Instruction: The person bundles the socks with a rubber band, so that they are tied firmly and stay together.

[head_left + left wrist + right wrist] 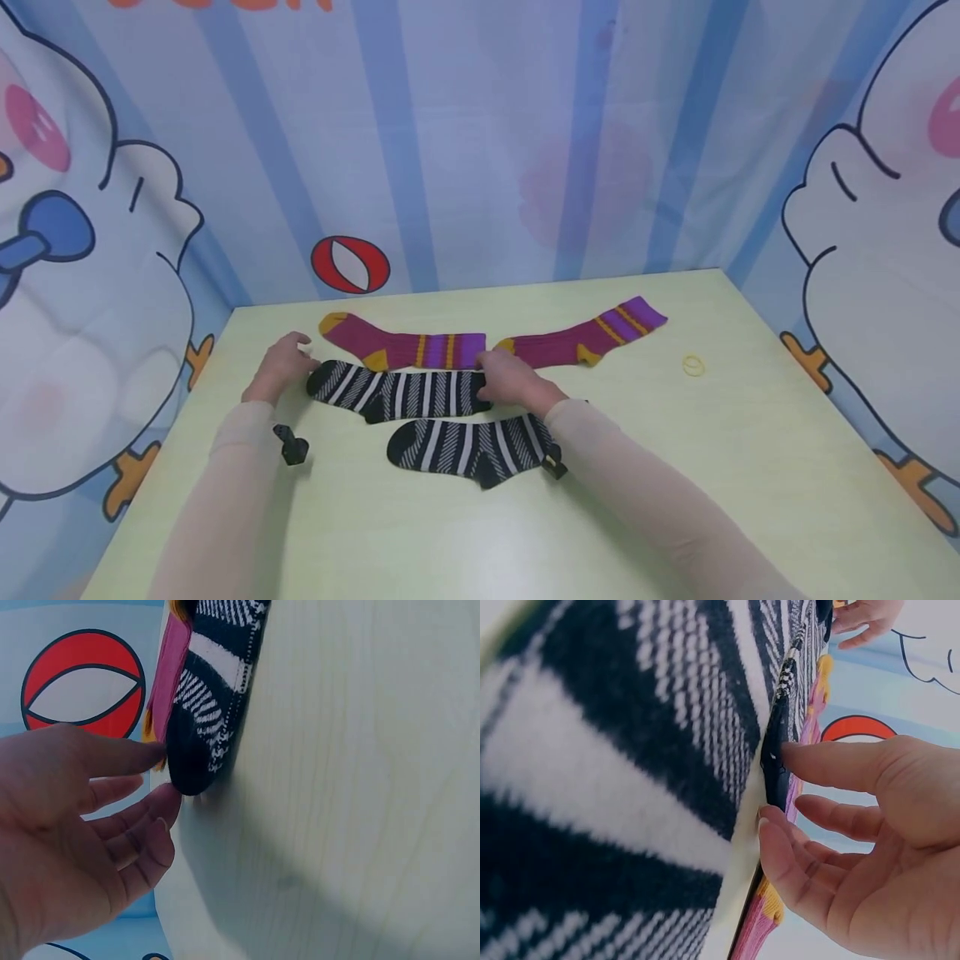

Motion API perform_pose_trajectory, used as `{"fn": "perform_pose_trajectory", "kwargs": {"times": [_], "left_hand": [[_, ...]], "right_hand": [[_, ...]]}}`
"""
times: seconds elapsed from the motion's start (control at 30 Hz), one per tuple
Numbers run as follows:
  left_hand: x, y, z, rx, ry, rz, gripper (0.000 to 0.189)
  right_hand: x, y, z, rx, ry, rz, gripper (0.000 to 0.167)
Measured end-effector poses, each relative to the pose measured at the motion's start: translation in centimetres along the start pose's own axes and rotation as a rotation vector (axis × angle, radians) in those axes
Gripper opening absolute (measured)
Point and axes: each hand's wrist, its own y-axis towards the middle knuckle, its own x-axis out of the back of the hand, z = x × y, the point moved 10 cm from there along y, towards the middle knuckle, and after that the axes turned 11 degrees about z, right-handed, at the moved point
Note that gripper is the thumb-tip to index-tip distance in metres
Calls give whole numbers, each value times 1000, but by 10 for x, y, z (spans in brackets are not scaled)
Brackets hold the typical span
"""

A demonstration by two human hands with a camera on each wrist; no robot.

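Note:
Two black-and-white striped ankle socks lie flat: the upper striped sock (pixel 423 395) and the lower striped sock (pixel 472 448). My left hand (pixel 283 367) is at the black toe of the upper one, its thumb and fingertips by the toe edge in the left wrist view. At that sock's cuff (pixel 775 776), my right hand (pixel 513 382) has the thumb on one side and a fingertip at the other. The right forearm covers part of the lower striped sock's cuff. Behind lie two maroon socks with purple and mustard bands, a left one (pixel 405 346) and a right one (pixel 581 335).
Two thin yellow rings (pixel 693 365) lie on the right of the pale wooden table (pixel 750 467). A printed curtain (pixel 480 150) stands along the table's back edge and both sides. Small black devices (pixel 292 448) sit at the wrists.

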Motion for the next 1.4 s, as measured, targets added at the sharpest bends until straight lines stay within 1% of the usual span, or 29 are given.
{"fn": "perform_pose_trajectory", "kwargs": {"times": [0.1,0.17,0.3,0.4,0.53,0.63,0.77,0.83,0.9,1.1,1.23,1.4], "left_hand": [[-1,2,-3,-36,32,4,53],[-2,3,-3,-47,45,11,51],[-7,5,2,-23,27,31,48],[-9,6,2,-15,20,38,46],[-10,4,1,-19,12,43,44],[-9,1,-2,-33,-1,40,38],[-7,-5,-5,-68,-11,31,21],[-6,-7,-6,-79,-15,31,16],[-6,-8,-7,-91,-7,33,13],[-7,-4,-7,-105,11,31,16],[-7,-3,-6,-102,10,33,20],[-9,-5,-2,-90,3,31,22]], "right_hand": [[0,1,1,8,7,-1,46],[-1,1,1,15,18,0,46],[-1,0,4,34,53,-7,45],[-1,-1,6,46,61,-24,44],[-1,-1,10,55,50,-45,47],[-2,-2,12,55,57,-53,48],[-3,-3,15,72,65,-55,36],[-4,-2,17,82,57,-53,30],[-3,-2,18,83,64,-53,28],[-3,-2,15,47,86,-61,25],[-2,-2,15,48,88,-84,31],[-6,-1,17,55,83,-79,37]]}}
